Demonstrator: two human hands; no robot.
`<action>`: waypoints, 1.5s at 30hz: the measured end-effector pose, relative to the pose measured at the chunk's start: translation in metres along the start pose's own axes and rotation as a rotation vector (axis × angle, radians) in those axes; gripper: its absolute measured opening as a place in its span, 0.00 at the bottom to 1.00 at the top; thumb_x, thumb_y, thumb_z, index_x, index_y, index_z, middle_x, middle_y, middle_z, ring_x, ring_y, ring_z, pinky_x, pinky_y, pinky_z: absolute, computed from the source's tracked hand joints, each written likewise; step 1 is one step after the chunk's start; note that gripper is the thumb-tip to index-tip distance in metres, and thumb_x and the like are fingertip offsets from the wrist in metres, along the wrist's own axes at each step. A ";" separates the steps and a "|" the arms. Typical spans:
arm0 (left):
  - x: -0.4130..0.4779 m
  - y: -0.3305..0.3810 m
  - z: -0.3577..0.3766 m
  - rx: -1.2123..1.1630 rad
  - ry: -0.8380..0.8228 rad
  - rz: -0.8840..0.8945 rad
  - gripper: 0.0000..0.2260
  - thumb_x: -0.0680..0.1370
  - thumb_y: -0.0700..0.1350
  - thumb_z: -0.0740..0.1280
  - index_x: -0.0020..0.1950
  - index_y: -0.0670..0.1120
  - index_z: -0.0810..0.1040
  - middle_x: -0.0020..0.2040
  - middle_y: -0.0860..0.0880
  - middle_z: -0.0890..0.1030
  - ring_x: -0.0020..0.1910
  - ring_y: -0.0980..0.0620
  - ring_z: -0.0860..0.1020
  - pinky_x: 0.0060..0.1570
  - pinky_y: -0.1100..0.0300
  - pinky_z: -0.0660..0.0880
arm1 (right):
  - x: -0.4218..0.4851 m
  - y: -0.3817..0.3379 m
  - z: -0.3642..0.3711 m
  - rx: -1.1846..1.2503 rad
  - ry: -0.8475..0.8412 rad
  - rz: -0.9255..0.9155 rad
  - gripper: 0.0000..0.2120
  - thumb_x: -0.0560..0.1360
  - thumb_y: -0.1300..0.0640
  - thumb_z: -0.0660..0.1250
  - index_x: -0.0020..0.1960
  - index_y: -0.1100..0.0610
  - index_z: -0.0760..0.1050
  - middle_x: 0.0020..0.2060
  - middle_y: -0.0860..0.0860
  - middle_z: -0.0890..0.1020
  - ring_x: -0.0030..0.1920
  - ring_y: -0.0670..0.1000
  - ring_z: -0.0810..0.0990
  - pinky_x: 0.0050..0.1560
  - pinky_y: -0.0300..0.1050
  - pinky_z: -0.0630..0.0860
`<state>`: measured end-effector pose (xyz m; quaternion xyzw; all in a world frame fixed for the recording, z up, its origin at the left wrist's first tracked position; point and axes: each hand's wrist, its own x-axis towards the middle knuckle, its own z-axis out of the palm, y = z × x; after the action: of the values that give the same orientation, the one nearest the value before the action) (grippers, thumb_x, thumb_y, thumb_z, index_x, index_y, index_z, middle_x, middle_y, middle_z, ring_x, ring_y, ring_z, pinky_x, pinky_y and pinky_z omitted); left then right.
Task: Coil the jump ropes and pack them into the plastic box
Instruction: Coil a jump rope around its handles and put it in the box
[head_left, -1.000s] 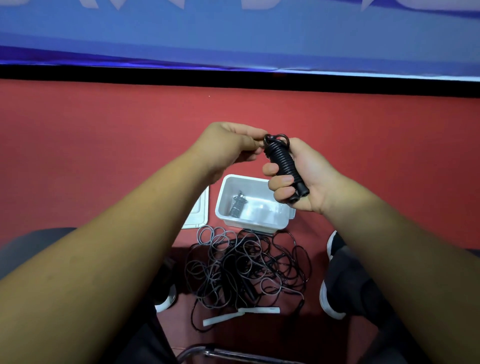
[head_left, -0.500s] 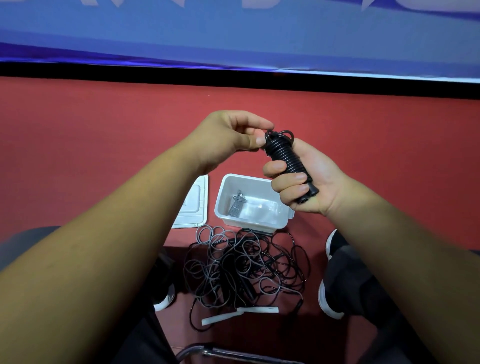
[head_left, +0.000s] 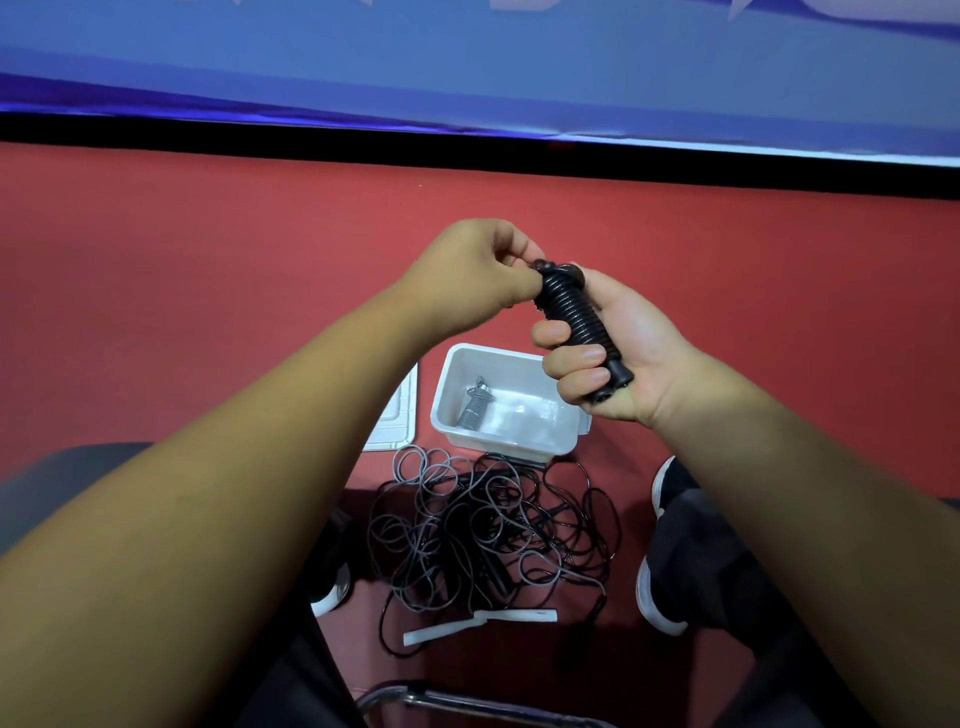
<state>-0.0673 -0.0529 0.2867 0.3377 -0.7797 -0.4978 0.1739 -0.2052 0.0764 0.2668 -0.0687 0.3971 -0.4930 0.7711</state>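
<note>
Right hand (head_left: 618, 358) wrapped round coiled black jump rope (head_left: 576, 327), above plastic box (head_left: 493, 350) on floor. Left hand (head_left: 472, 270) pinches its loose end at coil top. Likely best: tuck end under last turn, right grip firm so turns don't spring. Tangled ropes (head_left: 488, 530) wait below.

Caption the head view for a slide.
Right hand grips a coiled jump rope; left hand pinches its top end above the plastic box.

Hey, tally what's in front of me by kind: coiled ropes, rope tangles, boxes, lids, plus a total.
Coiled ropes: 2, black coiled rope in the right hand, grey coiled rope in the plastic box
Rope tangle: 1, strands too knotted to count
Plastic box: 1
Lid: 1
Total: 5
</note>
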 end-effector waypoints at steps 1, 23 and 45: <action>0.000 0.002 -0.002 0.090 0.013 0.027 0.07 0.73 0.39 0.71 0.49 0.46 0.84 0.35 0.53 0.79 0.33 0.55 0.75 0.38 0.59 0.74 | 0.001 0.000 0.001 0.003 0.013 -0.019 0.19 0.83 0.35 0.60 0.49 0.51 0.72 0.35 0.48 0.70 0.21 0.44 0.64 0.20 0.34 0.58; 0.007 -0.002 -0.001 1.041 -0.125 0.125 0.12 0.78 0.34 0.62 0.56 0.46 0.80 0.50 0.43 0.79 0.48 0.40 0.79 0.44 0.50 0.76 | 0.022 0.012 -0.001 -0.266 0.453 -0.220 0.31 0.76 0.24 0.64 0.56 0.53 0.75 0.35 0.51 0.75 0.25 0.48 0.66 0.25 0.38 0.60; 0.021 -0.034 -0.016 0.020 -0.020 -0.460 0.09 0.85 0.39 0.61 0.58 0.36 0.78 0.54 0.39 0.85 0.47 0.44 0.87 0.52 0.44 0.85 | 0.050 0.032 -0.008 -0.392 0.543 -0.328 0.13 0.82 0.58 0.69 0.64 0.63 0.76 0.52 0.61 0.88 0.47 0.56 0.87 0.46 0.51 0.84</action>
<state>-0.0602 -0.0875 0.2623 0.5034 -0.6887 -0.5199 0.0447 -0.1781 0.0543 0.2176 -0.1444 0.6577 -0.5248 0.5207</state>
